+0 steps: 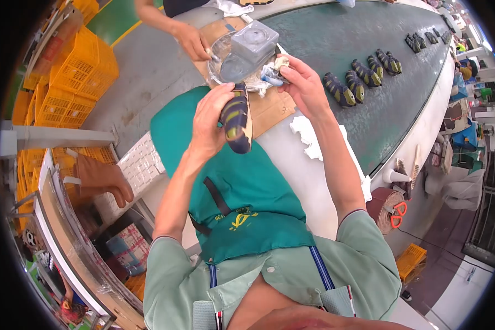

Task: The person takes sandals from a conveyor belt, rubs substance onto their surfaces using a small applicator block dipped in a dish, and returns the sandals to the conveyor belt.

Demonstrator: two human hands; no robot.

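My left hand (210,113) is closed around a navy shoe (237,118) with olive stripes, tilted with one end toward me. Just ahead and to the right, my right hand (305,85) pinches a small crumpled cream wad (281,61). A blue-and-white crumpled piece (272,75) shows beside those fingertips; whether it is held too, I cannot tell. Beyond both hands, a clear plastic container (254,39) stands in a round clear dish (217,60) on brown cardboard (275,113). Another person's hand (195,43) reaches to the dish's far left rim.
Several striped shoes (340,91) lie along the dark green belt (308,52) on the right. White paper (307,137) is by my right forearm. Orange-handled scissors (399,213) rest on a brown roll (384,208). Yellow crates (88,69) and a brown boot (100,179) are at left.
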